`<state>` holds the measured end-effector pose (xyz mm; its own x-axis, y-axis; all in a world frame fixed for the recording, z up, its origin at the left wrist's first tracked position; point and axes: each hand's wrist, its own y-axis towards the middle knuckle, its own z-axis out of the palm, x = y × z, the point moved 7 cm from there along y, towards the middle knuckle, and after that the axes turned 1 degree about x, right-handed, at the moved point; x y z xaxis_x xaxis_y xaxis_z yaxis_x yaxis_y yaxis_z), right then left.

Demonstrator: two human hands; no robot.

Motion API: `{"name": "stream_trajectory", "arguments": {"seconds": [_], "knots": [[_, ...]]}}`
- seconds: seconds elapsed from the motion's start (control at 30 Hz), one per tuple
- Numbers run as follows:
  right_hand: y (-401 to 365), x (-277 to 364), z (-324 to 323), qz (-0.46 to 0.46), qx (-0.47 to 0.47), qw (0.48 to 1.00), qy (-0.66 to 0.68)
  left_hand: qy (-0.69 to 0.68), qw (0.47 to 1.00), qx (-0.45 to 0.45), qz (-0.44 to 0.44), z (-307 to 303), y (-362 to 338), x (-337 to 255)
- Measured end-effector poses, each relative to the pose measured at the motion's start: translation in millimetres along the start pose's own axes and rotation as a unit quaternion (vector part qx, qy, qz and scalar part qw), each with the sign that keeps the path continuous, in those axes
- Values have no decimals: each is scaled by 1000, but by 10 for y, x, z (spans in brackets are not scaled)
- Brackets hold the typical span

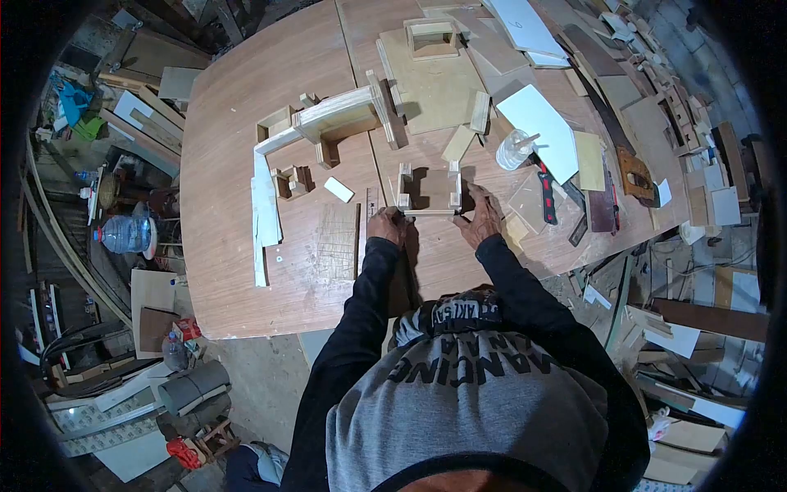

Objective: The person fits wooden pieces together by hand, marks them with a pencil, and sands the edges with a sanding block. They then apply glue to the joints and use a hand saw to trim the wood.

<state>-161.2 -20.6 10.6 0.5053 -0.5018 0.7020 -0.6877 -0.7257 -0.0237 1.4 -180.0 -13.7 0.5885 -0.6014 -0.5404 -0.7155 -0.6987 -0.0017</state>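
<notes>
A small wooden frame [454, 187] with blocks at its corners lies on the table just beyond my hands. My left hand [387, 225] is closed at its near left corner, fingers curled in. At the near right corner my right hand [482, 218] grips with bent fingers, thumb on the near side. A thin strip [430, 212] forms the frame's near edge between both hands. Left of my left hand lie a scored wooden board [338, 238] and a small pale block [338, 189]. My palms and the exact fingertip contacts are hidden.
A larger wooden assembly [336, 111] stands on the table [225, 164] at the back left. On the right are a plastic cup [514, 151] with a stick in it, a red-and-black cutter [548, 197] and a handsaw [634, 174]. Wood offcuts surround the table.
</notes>
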Motion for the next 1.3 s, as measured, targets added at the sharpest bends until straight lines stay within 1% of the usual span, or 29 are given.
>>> {"name": "stream_trajectory", "arguments": {"seconds": [0.13,0.3,0.4,0.5,0.57,0.6,0.67,0.73,0.87,0.9,0.97,1.03,1.1,1.17,1.23,1.3], "knots": [[0,0,0,15,19,1000,5,-18,1000,16,0,-26,2,1],[4,-61,52,30,25,999,13,-2,999,34,4,21,42,43],[2,-78,48,33,10,999,14,-1,999,33,1,37,51,62],[-6,-106,68,31,9,999,7,-4,999,35,6,28,63,52],[-10,-86,62,-4,-10,1000,5,-10,999,37,8,-14,62,17],[-7,-45,32,-4,-10,1000,6,-18,999,45,-4,-49,61,-7],[-3,-3,3,22,15,999,21,-25,998,53,-16,-56,58,-17],[2,-26,23,20,17,1000,15,-11,999,34,-8,-68,60,-19],[16,-9,11,33,18,999,8,-21,999,29,-8,-102,54,-46],[11,-18,24,34,18,999,8,-16,999,41,-6,-91,52,-46],[10,17,-1,-6,-18,1000,16,-11,999,52,-3,-80,53,-53],[1,10,5,-8,-23,1000,9,-16,999,39,22,-106,40,-83],[0,46,-35,-10,-28,1000,2,-13,999,42,15,-100,45,-77],[4,73,-57,27,14,999,9,-9,999,45,8,-88,53,-55],[1,55,-45,29,17,999,10,2,999,40,33,-54,62,-34],[-1,25,-22,31,19,999,10,10,998,41,35,-19,69,-9]]}}
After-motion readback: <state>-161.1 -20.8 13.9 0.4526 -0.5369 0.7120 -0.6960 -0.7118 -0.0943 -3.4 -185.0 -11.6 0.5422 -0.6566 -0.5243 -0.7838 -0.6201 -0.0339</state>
